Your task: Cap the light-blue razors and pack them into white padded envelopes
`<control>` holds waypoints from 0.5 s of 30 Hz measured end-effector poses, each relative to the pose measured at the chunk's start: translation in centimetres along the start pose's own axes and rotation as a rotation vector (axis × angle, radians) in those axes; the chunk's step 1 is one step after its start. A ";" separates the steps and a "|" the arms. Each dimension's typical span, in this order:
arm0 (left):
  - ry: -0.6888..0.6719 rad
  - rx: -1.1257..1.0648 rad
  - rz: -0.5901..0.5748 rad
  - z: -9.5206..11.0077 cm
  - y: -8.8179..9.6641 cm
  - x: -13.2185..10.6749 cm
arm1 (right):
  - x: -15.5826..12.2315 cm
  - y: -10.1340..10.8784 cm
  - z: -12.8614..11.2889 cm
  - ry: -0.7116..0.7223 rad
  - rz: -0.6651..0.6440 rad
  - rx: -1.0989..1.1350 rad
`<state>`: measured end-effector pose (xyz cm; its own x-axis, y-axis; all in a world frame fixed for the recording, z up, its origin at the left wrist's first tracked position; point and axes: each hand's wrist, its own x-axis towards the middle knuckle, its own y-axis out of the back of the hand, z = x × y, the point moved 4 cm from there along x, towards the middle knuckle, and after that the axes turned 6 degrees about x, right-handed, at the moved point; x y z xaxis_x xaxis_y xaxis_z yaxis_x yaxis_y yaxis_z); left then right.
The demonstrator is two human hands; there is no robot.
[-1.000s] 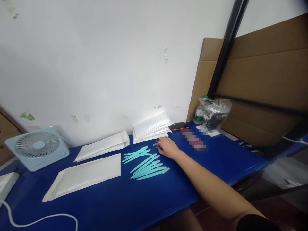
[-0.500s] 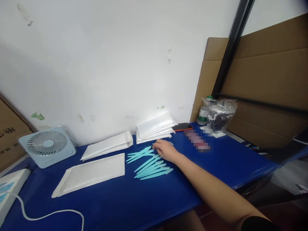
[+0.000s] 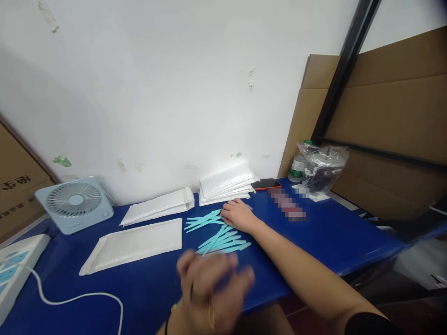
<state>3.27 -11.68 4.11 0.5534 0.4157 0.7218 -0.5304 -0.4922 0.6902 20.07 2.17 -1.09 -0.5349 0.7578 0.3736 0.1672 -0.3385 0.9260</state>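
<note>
Turquoise eyebrow razors (image 3: 223,242) lie fanned in a loose pile on the blue table, with several more crossing each other in a second group (image 3: 202,220) just behind. My right hand (image 3: 238,215) rests over the far right ends of the razors. Its fingers are curled down and together on a razor, their tips partly hidden. In the foreground my left hand (image 3: 211,284) is raised over the front of the table, blurred by motion. Its thumb and fingers are apart, and nothing shows between them. White padded mailers (image 3: 136,244) lie left of the razors.
More white mailers (image 3: 157,206) and a stack of them (image 3: 226,183) lie along the wall. A phone (image 3: 267,184), a bottle (image 3: 296,168) and a bagged cup (image 3: 323,170) stand or lie at right. At left are a fan (image 3: 75,204), power strip (image 3: 21,260) and white cable (image 3: 84,294).
My left hand has come into view from below. My right hand has stayed over the razors, its fingers a little lower, and one razor in the front group now lies at a steeper angle.
</note>
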 end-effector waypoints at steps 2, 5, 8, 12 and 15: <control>0.086 0.025 -0.057 -3.0 -1.8 2.8 | -0.2 0.5 -0.2 0.008 0.027 0.002; 0.171 0.099 -0.242 -7.2 -5.3 5.2 | -0.5 1.5 -0.1 -0.044 0.100 0.123; 0.132 0.151 -0.370 -9.4 -7.8 5.1 | -1.1 2.1 0.6 -0.154 0.161 0.418; 0.057 0.192 -0.470 -9.7 -8.9 4.2 | -1.8 1.6 2.0 -0.321 0.170 0.785; 0.057 0.188 -0.500 -9.8 -9.0 4.1 | -2.2 1.5 2.6 -0.377 0.153 0.916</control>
<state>4.00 1.98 1.37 0.6705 0.6729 0.3124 -0.0838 -0.3498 0.9331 23.71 1.44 -0.41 -0.1832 0.9231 0.3382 0.8708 -0.0074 0.4917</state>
